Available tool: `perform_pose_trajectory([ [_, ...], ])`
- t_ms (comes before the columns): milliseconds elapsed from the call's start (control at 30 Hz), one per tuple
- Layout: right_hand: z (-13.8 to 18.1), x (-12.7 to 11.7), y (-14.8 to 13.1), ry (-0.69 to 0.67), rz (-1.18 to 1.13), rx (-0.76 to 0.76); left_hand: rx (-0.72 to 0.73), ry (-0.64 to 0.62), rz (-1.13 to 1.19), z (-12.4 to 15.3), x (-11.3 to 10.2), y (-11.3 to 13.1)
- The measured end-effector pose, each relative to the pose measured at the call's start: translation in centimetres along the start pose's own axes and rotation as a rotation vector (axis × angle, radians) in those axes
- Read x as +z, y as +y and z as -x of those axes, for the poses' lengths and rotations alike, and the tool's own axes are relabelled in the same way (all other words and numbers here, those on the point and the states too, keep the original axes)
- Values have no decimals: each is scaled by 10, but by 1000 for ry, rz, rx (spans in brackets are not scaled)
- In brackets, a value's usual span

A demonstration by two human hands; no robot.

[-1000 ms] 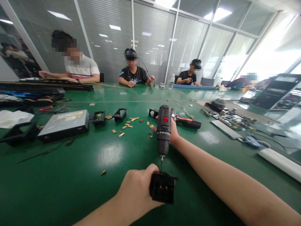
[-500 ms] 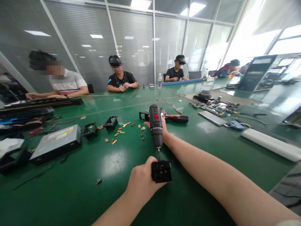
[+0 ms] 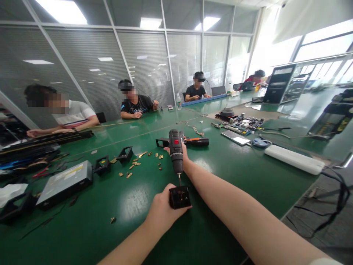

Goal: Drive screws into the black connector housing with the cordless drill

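Note:
My left hand [image 3: 163, 206] is closed round a small black plastic housing [image 3: 179, 198] above the near part of the table. Inside its open face, small brass-coloured parts show. My right hand [image 3: 185, 155] grips a black cordless drill [image 3: 176, 149] from behind, its fingers mostly hidden by the drill body. The drill's long bit [image 3: 179, 179] points toward me and down, its tip at the far edge of the housing; whether it touches a screw I cannot see. Beyond the drill lie a black frame [image 3: 162, 142] and an orange-and-black tool [image 3: 197, 141].
Small brass plates [image 3: 135, 163] and screws lie left of the drill. Further left are black plastic frames [image 3: 125, 154] and a metal disc drive [image 3: 66, 184]. A circuit board [image 3: 244, 124] and a white power strip [image 3: 294, 159] lie right. Several people sit across the green table [image 3: 132, 235].
The view has shifted, so most things sit a little further left in it. Drill and housing stay together in my hands. A person across the table has raised a hand.

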State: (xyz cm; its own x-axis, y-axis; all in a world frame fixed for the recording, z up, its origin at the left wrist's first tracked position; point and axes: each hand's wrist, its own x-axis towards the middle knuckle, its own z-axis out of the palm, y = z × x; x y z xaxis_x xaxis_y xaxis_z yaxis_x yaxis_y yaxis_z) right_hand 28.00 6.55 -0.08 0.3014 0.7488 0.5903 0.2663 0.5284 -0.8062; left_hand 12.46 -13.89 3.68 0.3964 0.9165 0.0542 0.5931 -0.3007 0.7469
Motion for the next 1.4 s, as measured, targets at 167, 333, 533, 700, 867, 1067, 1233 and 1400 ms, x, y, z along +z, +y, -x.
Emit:
perform_pose_trajectory([
  [167, 0, -5, 3, -16, -36, 5, -36, -62, 72, -5, 5, 3],
  [333, -1, 3, 0, -60, -83, -13, -17, -131, 153, -8, 7, 0],
  [533, 2, 4, -5, -51, -121, -32, -2, -156, 128, -9, 7, 2],
  [700, 1, 1, -6, -37, -123, -39, -8, -115, 32, -8, 9, 5],
  [867, -3, 3, 0, -65, -91, -73, 12, -81, -35, -7, 11, 7],
  [1067, -5, 5, 9, -52, -62, -111, -36, -56, -76, -8, 16, 4],
  [1233, -5, 4, 11, -47, -39, -134, -37, -63, -129, -8, 15, 7],
  [1400, -4, 3, 10, -53, -7, -146, -2, -52, -161, -7, 13, 10],
])
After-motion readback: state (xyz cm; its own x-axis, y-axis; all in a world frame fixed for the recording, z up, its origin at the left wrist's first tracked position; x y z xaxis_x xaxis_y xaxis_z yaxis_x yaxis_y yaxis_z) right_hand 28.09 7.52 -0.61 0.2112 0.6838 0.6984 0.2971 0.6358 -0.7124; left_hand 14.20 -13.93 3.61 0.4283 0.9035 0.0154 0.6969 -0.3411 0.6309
